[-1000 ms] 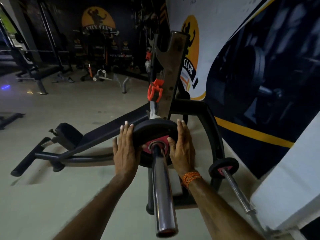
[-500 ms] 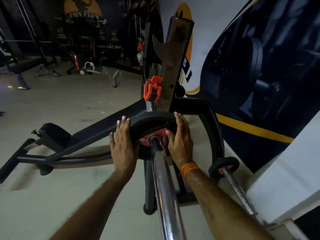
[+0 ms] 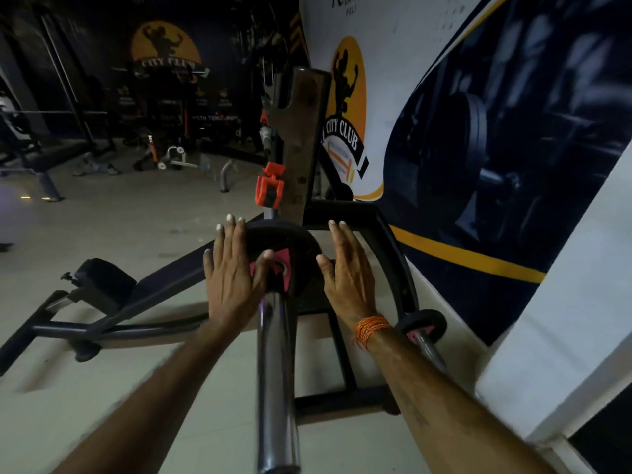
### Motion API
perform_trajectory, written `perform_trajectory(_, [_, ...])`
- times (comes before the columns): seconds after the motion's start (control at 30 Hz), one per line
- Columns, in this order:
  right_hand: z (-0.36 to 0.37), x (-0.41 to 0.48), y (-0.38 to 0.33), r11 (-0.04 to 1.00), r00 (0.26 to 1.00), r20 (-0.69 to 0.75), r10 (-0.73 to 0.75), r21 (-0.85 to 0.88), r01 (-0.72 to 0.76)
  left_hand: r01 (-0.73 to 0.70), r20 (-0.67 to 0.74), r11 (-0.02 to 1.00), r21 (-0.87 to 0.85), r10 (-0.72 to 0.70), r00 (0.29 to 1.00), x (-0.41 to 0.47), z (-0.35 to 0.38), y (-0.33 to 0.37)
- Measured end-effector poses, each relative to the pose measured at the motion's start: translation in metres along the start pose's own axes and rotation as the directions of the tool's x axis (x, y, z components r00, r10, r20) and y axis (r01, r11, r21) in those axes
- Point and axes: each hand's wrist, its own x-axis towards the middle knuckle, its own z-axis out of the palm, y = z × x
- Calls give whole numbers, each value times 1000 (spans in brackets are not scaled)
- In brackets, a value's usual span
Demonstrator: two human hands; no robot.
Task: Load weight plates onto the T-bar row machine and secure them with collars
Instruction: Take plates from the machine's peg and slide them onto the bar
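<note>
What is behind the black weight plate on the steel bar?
Behind the weight plate rise a rusty upright post and an orange collar. The plate covers the post's foot and the far end of the bar.

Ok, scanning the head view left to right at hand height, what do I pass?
Black pad → left hand → weight plate → right hand → smaller plate.
</note>
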Motion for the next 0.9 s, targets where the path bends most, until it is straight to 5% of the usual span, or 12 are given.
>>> perform_trajectory(0.4, [-172, -48, 136, 997, 999, -20, -50, -65, 49, -167, 96, 979, 116, 157, 983, -66, 77, 208])
perform_trajectory(0.9, [-184, -108, 374, 958, 952, 232, 201, -251, -141, 27, 429, 991, 130, -81, 900, -126, 339, 217])
